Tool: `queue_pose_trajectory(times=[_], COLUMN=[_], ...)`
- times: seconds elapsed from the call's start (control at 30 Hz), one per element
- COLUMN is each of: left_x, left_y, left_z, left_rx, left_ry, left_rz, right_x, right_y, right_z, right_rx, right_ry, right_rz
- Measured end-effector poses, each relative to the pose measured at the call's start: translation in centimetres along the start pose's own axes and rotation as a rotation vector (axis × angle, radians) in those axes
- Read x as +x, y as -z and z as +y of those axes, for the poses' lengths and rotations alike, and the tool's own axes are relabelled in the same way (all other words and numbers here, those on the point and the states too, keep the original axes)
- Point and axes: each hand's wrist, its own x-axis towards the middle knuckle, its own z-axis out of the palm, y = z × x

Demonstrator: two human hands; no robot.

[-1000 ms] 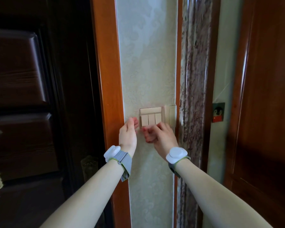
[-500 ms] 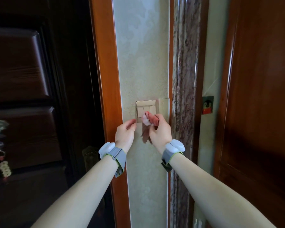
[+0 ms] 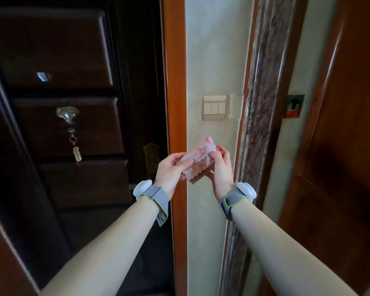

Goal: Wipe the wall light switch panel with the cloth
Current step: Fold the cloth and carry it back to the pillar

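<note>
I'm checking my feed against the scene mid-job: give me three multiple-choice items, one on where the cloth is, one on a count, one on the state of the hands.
1. Where is the cloth relative to the switch panel?
A. pressed on it
B. below it, off the wall
C. above it

2. How many rocker switches does the panel show?
A. one
B. three
C. five

3. What are the hands doing?
A. both hold the cloth
B. only the right holds it
C. both are empty

Answers:
1 B: the pink cloth is bunched well below the switch panel, which is uncovered.
2 B: three rockers sit side by side on the panel.
3 A: the left hand and the right hand each grip a side of the cloth.
</note>
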Motion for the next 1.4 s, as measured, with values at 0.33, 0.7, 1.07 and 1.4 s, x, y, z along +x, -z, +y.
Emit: queue_pose_trajectory(times=[0.33,0.7,1.07,1.4], left_x=[-9.1,-19.2,-24.6,-24.0], left_y=[12.5,37.6,63.8,86.1], left_z=[-1.9,-2.6,-10.2,-18.7], left_rx=[0.01,-0.043,0.036,0.058], left_ry=[0.115,0.203,0.289,0.537], left_rz=[0.29,0.487,0.936,1.101], right_x=[-8.2,-18.2,-26.9,-31.4], right_y=[-8.7,-30.0,-52.6,-69.7], right_z=[9.5,22.0,40.5,58.0], right_rx=[-0.045,-0.031,-0.292,-0.398], right_ry=[-0.251,-0.578,-0.603,-0.828], right_rz=[-0.171,-0.472,-0.621,-0.633])
